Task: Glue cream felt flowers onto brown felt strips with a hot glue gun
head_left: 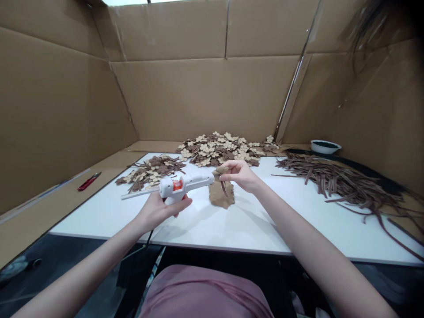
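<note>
My left hand (162,208) is wrapped round a white glue gun (172,187), whose nozzle points right. A glue stick (137,193) juts out of its back end. At the nozzle tip, my right hand (239,175) pinches a small tan flower piece (220,171) with a brown strip (224,189) hanging from it. Below them, a ragged-edged tan patch (221,198) lies on the white board (195,225).
Behind my hands is a heap of cream and brown flower pieces (221,148). Flowers with strips (154,170) lie left, brown strips (338,179) right. Red-handled cutters (88,182) lie far left, a white bowl (325,147) back right. Cardboard walls (205,97) surround the table.
</note>
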Available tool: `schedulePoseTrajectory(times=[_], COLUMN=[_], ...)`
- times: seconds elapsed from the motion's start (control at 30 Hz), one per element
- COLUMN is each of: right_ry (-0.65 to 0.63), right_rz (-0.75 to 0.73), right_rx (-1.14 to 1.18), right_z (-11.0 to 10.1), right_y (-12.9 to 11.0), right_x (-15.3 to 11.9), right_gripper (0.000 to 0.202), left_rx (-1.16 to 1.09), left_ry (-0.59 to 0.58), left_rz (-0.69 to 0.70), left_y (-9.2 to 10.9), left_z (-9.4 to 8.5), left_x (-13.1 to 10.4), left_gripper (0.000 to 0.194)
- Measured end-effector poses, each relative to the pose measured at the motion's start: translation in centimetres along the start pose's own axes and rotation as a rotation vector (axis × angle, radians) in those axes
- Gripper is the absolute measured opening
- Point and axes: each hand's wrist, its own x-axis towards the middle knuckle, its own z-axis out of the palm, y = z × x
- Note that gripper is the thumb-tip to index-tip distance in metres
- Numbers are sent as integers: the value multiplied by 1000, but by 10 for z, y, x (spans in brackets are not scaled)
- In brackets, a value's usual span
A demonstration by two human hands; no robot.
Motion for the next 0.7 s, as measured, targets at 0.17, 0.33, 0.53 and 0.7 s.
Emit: schedulePoseTrajectory(times=[0.17,0.33,0.53,0.7], right_ry=[-5,7,17,26], right_rz=[12,31,49,52], right_rx=[-12,-20,-49,-121], right_z=[0,-1,-3,-5], right_y=[0,0,0,-4], right_x=[0,0,1,0], right_gripper=[29,30,31,29], left_rx=[12,33,14,36], left_ry=[-23,-46,-51,-37], left_rz=[36,80,73,85], left_y=[-1,-4,-5,-5], left_z=[-2,-4,-6,-7], left_x=[-1,-2,-3,-3], left_gripper=[29,26,28,31])
